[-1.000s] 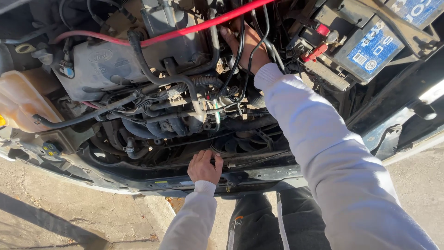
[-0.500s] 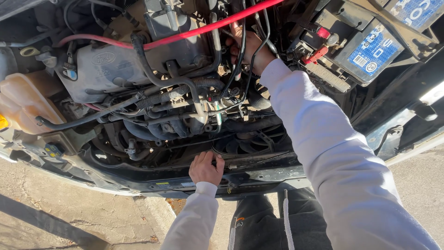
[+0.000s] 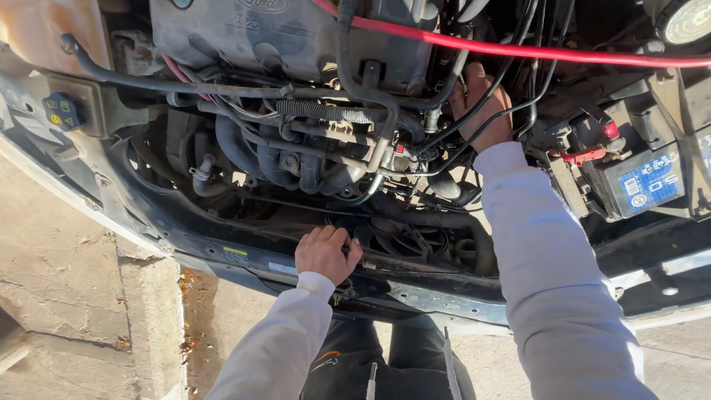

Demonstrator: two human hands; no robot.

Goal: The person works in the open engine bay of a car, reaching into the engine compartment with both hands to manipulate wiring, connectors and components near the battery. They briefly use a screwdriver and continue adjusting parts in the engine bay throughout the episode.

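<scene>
A person in a pale long-sleeved top leans over an open engine bay. The right hand (image 3: 481, 107), upper centre-right of the frame, is pushed deep among black hoses and cables (image 3: 474, 133) beside the engine; its fingers are hidden behind them, so whether they grasp anything cannot be told. The left hand (image 3: 326, 253), lower centre, is clenched in a loose fist on the black front crossmember (image 3: 222, 244), knuckles up, just beside the radiator fan (image 3: 404, 241); what it may hold is hidden.

A red cable (image 3: 518, 50) runs across the top of the frame from centre to right edge, passing above the right hand. The grey engine cover (image 3: 296, 37) fills the upper centre, with ribbed and smooth black hoses below it. At right sits the car battery (image 3: 641, 185) with a blue label, a red terminal clamp (image 3: 589, 154) near its left side. At upper left a blue cap with yellow marks (image 3: 63, 111) stands by a translucent reservoir (image 3: 44, 30). Cracked concrete pavement (image 3: 67, 296) lies at lower left, and dark trousers (image 3: 370, 363) show at bottom centre.
</scene>
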